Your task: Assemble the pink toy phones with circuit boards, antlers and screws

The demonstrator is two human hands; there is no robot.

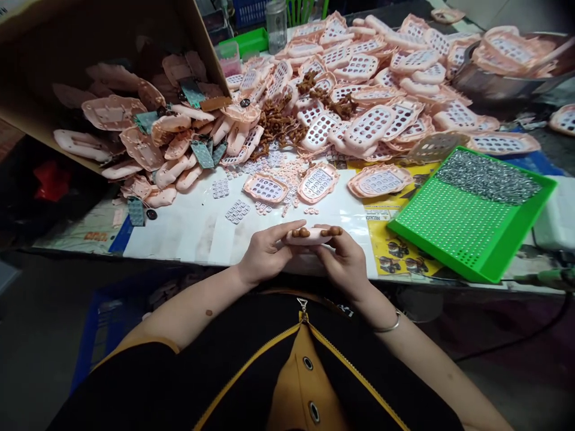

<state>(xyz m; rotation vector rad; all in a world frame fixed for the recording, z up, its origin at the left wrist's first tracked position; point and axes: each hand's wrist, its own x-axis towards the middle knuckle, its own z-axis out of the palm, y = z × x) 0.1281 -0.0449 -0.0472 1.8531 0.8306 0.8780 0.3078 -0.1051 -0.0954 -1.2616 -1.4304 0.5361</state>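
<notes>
Both hands meet at the table's near edge around one pink plastic shell (309, 236). My left hand (265, 254) grips its left end with fingers curled over the top. My right hand (344, 257) pinches its right end, a bracelet on that wrist. Small brown rubber pieces (331, 231) show at the fingertips on the shell. Three more pink shells with grid openings (318, 182) lie flat just beyond the hands, with loose white keypad bits (237, 211) beside them.
A tipped cardboard box (112, 36) at left spills pink shells and green circuit boards (202, 153). A large heap of pink shells (381, 78) and brown rubber parts (278, 123) fills the back. At right, a green perforated tray (458, 227) holds small metal parts. A metal bowl (494, 84) sits far right.
</notes>
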